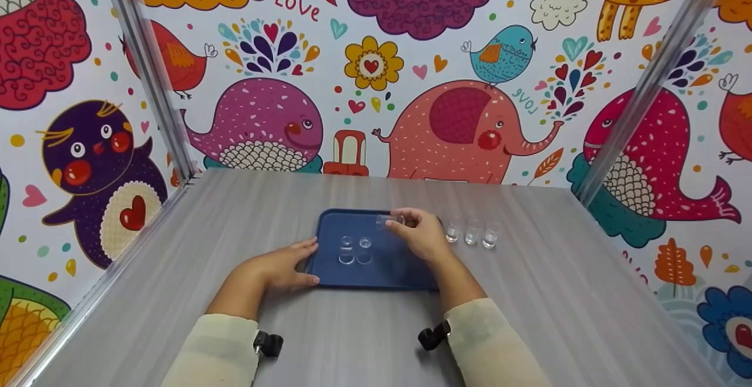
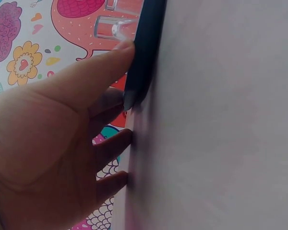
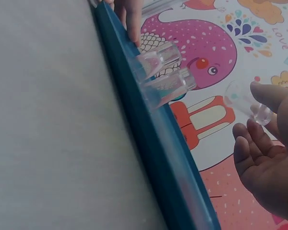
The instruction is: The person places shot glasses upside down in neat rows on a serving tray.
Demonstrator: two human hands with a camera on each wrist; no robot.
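Observation:
My right hand [image 1: 424,234] pinches a small clear shot glass [image 1: 388,222] between thumb and fingers, above the back of a blue tray [image 1: 335,278]. In the right wrist view, that glass [image 3: 247,103] is tilted, its wide rim away from the palm and its thick base by the fingers. Two similar glasses, one left [image 1: 346,251] and one right [image 1: 365,251], stand side by side upside down on the tray. At the tray's left edge rests my left hand [image 1: 288,266], thumb near the front corner and fingers spread along the side [image 2: 62,139].
Right of the tray, three upright clear glasses, a left one [image 1: 452,231], a middle one [image 1: 471,232] and a right one [image 1: 489,236], stand in a row on the grey table [image 1: 364,340]. Behind rises a patterned wall [image 1: 370,123], with metal posts at both corners.

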